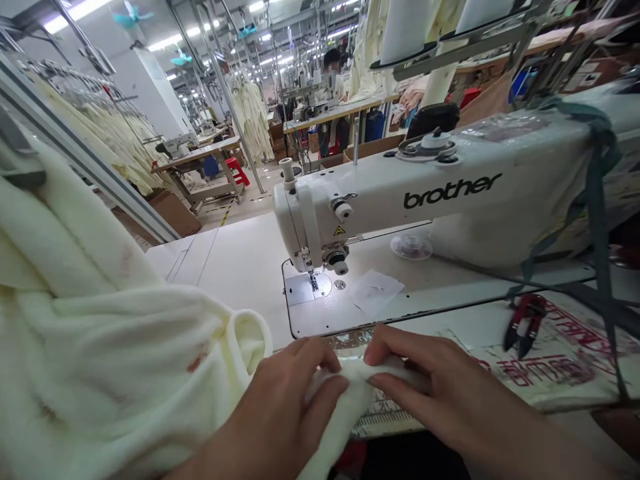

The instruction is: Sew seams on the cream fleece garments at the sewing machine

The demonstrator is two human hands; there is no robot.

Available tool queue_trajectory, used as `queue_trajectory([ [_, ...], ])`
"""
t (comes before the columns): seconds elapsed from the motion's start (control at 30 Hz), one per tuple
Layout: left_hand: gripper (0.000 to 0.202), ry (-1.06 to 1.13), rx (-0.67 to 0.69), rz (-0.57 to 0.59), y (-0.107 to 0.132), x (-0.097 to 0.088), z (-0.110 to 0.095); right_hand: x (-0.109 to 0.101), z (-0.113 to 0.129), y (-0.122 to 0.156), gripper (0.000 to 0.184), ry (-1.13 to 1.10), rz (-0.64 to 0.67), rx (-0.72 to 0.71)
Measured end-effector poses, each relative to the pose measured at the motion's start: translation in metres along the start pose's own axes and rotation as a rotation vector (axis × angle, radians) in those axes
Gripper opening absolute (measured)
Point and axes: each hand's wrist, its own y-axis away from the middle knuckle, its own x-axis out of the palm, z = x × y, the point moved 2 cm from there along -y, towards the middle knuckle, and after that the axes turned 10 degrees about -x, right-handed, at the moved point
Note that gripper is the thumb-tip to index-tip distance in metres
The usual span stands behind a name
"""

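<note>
Cream fleece fabric [353, 400] is pinched in both hands at the front edge of the sewing table. My left hand [285, 400] grips it between thumb and fingers. Close beside it, my right hand [425, 387] pinches the same piece, thumb below and forefinger above. Beyond the hands stands a white Brother sewing machine [370, 193], its lamp lighting the presser foot [313, 280] and needle plate. No fabric lies under the foot. A large heap of the cream fleece [125, 347] hangs and lies at the left, with a folded loop near my left hand.
Red-handled thread snips [525, 323] lie at the right, under a dangling grey-green strip [597, 220]. A white scrap [377, 292] and a clear bobbin dish [411, 246] rest on the machine bed. A ruler tape [385, 413] runs along the table edge. A person [334, 73] sits farther back.
</note>
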Motion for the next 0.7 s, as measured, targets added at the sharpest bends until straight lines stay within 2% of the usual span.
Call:
queue_trajectory([
  [0.1,0.008,-0.014,0.076,-0.055,0.001,0.005,0.0,0.002,-0.004,0.004,0.004,-0.018,0.024,0.061],
  [0.2,0.006,-0.004,0.13,-0.171,0.006,0.009,0.002,0.005,-0.004,0.005,0.01,-0.099,0.059,0.087],
  [0.27,0.016,0.02,0.113,-0.217,0.008,0.01,0.002,0.006,-0.001,0.004,0.009,-0.118,0.059,0.076],
  [0.4,0.015,0.094,-0.076,-0.086,0.006,0.009,0.001,0.01,0.0,0.004,0.007,-0.097,0.034,0.125],
  [0.5,0.014,0.189,-0.249,0.034,-0.007,0.002,0.004,0.013,-0.003,-0.001,0.009,-0.148,0.001,0.152],
  [0.63,0.019,0.308,-0.316,0.197,-0.048,-0.009,0.024,0.014,-0.013,-0.028,0.013,-0.211,0.022,0.147],
  [0.7,0.023,0.362,-0.366,0.234,-0.073,-0.012,0.039,0.012,-0.019,-0.05,0.013,-0.165,0.036,0.139],
])
